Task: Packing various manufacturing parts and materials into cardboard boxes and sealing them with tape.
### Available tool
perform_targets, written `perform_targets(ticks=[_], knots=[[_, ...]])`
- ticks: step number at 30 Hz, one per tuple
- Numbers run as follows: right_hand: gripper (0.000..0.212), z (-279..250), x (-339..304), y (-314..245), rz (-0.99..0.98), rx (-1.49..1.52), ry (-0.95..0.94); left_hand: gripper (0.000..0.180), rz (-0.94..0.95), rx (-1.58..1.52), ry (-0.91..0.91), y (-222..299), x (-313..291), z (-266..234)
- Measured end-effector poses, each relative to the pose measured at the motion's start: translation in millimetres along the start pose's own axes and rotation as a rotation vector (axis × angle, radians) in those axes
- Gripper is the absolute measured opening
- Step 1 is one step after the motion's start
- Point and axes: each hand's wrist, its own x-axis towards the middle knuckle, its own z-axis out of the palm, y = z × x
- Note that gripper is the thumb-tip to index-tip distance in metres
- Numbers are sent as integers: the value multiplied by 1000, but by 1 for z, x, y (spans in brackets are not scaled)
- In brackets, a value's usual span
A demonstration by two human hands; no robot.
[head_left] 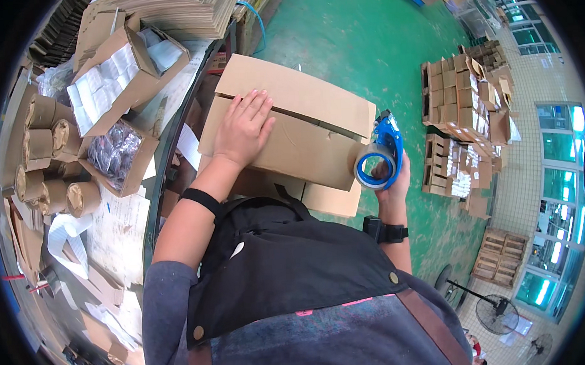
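Note:
A brown cardboard box [310, 146] is in front of me, its two top flaps folded inward with a narrow gap running between them. My left hand [244, 127] lies flat across the flaps near the box's left end, fingers stretched over the gap. At the right end, my right hand [398, 176] is closed around a blue tape dispenser [390, 138]. Its roll of tape [375, 166] is up against the box's right end; whether the tape touches the cardboard, I cannot tell. The dispenser hides part of my right fingers.
At left, a worktable [120, 236] bears paper-wrapped rolls [65, 140], an open carton of white packets [108, 79] and a carton of clear plastic bags [115, 154]. Flat cardboard [174, 11] is stacked far left. Right, beyond green floor [338, 43], are loaded pallets [455, 97] and a fan [496, 312].

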Motion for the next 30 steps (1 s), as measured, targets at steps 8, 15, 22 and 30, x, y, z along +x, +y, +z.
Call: perform_targets(ticks=[8,15,22,30], knots=[[34,1,-1,1,-13,-3,13,37,-8,4,-13,0,0,-1],[31,-4,2,3,-24,-4,15,37,-3,-4,6,-1,-1,1],[32,6,-2,-2,-57,-83,49,37,-6,-9,13,0,0,0],[33,50,23,-49,-219,-246,-91,37,-13,-1,-3,0,-1,-1]])
